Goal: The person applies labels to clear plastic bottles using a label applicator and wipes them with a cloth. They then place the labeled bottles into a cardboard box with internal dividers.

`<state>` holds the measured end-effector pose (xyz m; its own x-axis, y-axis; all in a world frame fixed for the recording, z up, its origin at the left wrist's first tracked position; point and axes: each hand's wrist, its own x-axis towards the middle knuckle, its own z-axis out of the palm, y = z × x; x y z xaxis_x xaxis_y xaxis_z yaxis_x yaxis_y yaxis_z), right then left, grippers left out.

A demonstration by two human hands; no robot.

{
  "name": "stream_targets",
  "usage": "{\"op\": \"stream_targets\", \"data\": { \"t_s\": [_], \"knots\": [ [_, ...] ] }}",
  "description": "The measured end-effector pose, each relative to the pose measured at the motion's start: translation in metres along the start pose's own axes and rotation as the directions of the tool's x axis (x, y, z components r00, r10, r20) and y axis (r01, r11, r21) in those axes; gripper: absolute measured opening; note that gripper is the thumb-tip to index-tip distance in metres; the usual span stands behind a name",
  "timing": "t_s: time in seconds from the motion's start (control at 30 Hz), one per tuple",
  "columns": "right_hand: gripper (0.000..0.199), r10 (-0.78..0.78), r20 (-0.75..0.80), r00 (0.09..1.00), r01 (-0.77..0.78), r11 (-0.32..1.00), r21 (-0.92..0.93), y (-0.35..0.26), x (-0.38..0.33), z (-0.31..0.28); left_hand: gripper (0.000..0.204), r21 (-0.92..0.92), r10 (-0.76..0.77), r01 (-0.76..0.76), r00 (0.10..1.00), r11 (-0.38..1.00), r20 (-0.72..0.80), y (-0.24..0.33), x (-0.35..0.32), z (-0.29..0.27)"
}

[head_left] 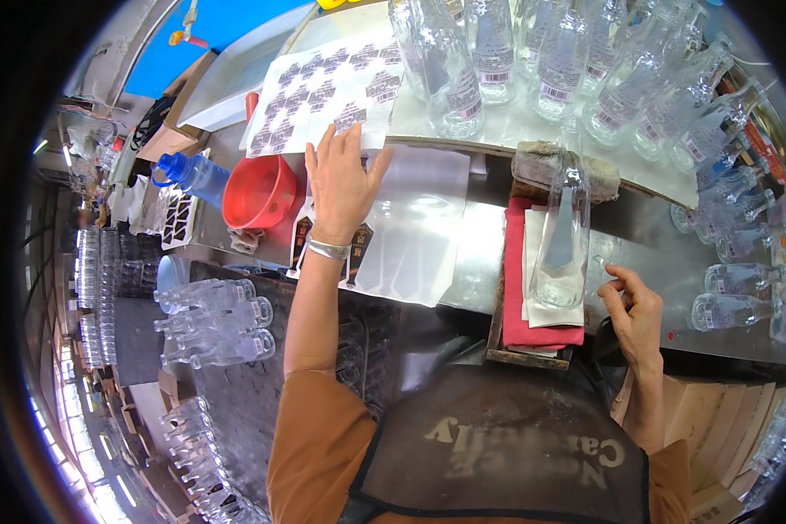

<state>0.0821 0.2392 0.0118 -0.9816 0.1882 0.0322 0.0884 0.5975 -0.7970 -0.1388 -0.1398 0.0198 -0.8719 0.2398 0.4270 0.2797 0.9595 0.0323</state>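
Bottle in head view: one clear glass bottle [561, 271] lies between the hands, just left of the right one, on a white pad [530, 293] over red cloth [515, 253] in a wooden tray [498, 332].
Bottle's axis: runs away from the person, mouth end outward over a rolled cloth [533, 163], tilted slightly right; base toward the person.
Left hand [342, 183]: fingers spread wide, fingertips over the near edge of the label sheet [323, 92]; contact cannot be told.
Right hand [630, 310]: fingers curled, thumb near index; whether it pinches anything cannot be told.
Label sheet: rows of dark print, too small to read.
Dark labels [359, 253]: orange writing, by the left wrist.
Standing bottles [557, 74]: dark print and barcodes, beyond both hands.
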Motion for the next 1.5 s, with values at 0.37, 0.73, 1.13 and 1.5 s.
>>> {"op": "stream_targets", "data": {
  "t_s": [0.37,0.73,1.13,1.5],
  "knots": [
    [0.036,-0.073,0.014,0.997,0.072,0.996,0.058,-0.006,-0.010,0.000,0.010,-0.218,0.132,-0.201,0.946,0.955,-0.295,-0.034,-0.004,0.005],
    [0.071,-0.296,0.043,0.954,0.298,0.925,-0.237,-0.016,-0.014,0.032,0.043,-0.828,0.104,-0.027,0.994,0.559,0.038,0.148,-0.046,-0.050],
    [0.071,-0.334,0.051,0.941,0.338,0.925,-0.173,-0.005,-0.009,0.027,0.043,-0.655,0.500,-0.386,0.866,0.650,-0.014,0.195,-0.088,-0.062],
    [0.053,-0.009,0.238,0.971,-0.056,0.962,0.266,-0.011,0.005,-0.006,0.055,-0.861,0.263,-0.119,0.965,0.494,0.017,0.188,-0.072,-0.024]
  ]
}}
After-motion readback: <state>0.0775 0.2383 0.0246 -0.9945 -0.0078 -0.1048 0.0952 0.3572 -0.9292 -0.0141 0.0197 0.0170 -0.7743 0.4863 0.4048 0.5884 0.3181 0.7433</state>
